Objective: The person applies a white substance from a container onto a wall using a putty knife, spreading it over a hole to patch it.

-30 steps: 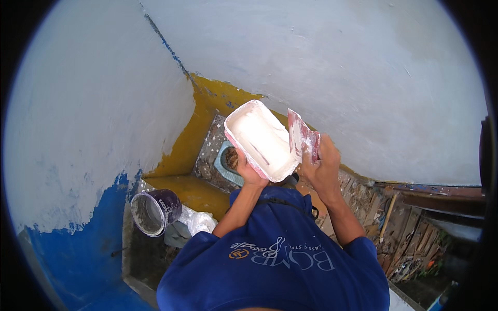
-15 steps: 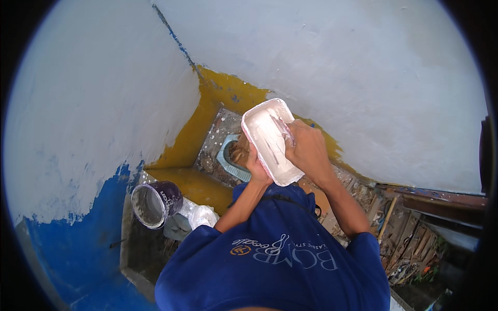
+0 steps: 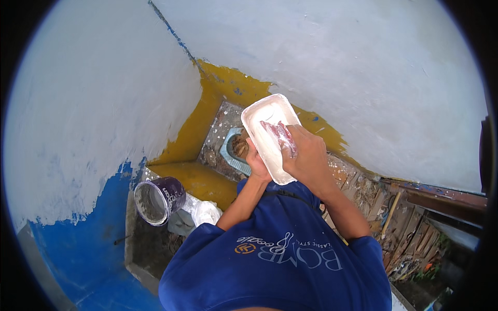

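Note:
A shallow white tray (image 3: 250, 128) is held up in front of my body by my left hand (image 3: 257, 163). The fingers of that hand wrap round its left side and underside. White paste (image 3: 265, 115) coats the inside of the tray. Over the tray's right side, my right hand (image 3: 307, 159) grips a flat reddish scraper (image 3: 282, 138) smeared with white. The scraper's blade points up and left across the paste. Most of its grip end is covered by my fingers.
White-coated walls (image 3: 363, 78) meet at a corner above a yellow painted band (image 3: 181, 137). Below lies a light-blue squat toilet (image 3: 231, 155) with debris inside. A dark purple bucket (image 3: 170, 194) and a white plastic bag (image 3: 206, 211) stand left. Wood scraps (image 3: 410, 230) lie right.
The scraper has turned in my right hand, so more of its reddish face shows. My right hand has shifted slightly toward the tray's middle. The tray stays in my left hand.

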The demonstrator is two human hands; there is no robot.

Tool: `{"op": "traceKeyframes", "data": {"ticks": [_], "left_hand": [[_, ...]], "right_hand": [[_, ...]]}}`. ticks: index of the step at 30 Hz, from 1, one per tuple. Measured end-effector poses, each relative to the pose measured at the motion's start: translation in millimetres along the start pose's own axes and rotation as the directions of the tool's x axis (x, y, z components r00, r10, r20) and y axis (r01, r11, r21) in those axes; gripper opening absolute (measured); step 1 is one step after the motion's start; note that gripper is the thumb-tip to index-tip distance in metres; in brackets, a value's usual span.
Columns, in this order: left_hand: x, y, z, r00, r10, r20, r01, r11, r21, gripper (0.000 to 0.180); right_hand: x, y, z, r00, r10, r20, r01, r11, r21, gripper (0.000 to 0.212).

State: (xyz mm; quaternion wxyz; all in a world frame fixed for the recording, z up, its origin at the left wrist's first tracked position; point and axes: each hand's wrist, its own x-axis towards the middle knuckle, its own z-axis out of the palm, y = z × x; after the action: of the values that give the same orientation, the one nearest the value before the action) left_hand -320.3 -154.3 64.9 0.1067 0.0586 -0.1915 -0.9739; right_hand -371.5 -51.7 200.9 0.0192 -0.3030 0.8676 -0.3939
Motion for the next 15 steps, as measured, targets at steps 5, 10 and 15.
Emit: {"op": "traceKeyframes", "data": {"ticks": [5, 10, 15], "left_hand": [[3, -8, -6, 0.998, 0.020, 0.059, -0.016, 0.998, -0.062, 0.065], [6, -7, 4, 0.995, 0.034, 0.096, -0.026, 0.997, -0.076, 0.070], [11, -3, 0, 0.993, 0.041, 0.113, -0.037, 0.999, -0.036, 0.070]], "right_hand": [[2, 8, 12, 0.988, 0.093, 0.127, -0.084, 0.994, -0.070, 0.028], [5, 6, -1, 0.997, 0.072, 0.042, -0.070, 0.996, -0.046, 0.019], [5, 8, 1, 0.997, 0.075, 0.037, -0.072, 0.994, -0.086, 0.024]]}}
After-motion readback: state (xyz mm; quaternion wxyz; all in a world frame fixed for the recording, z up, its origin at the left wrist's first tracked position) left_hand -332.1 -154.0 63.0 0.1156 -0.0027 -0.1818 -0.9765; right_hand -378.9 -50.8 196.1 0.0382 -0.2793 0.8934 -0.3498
